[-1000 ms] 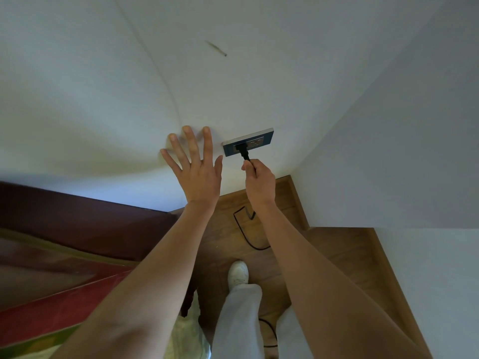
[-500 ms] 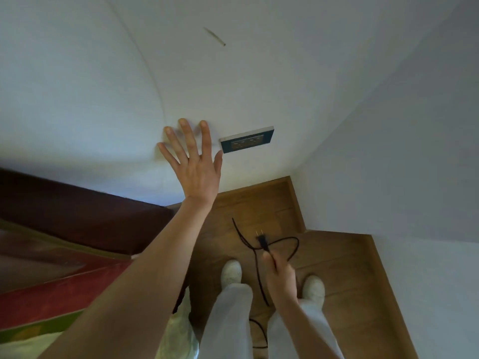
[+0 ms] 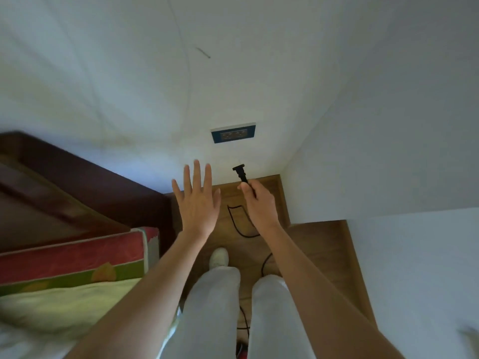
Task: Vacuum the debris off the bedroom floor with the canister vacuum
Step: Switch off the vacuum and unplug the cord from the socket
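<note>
No text, label or number can be read — not even on the wall outlet (image 3: 233, 132); too blurred.

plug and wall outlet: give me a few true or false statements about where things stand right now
1. The plug sits in the wall outlet. False: it is held in the air below it.
2. The right hand grips the cord just behind the plug. True.
3. The left hand holds the cord. False: it is spread open, holding nothing.
4. Cord lies looped on the wooden floor. True.
</note>
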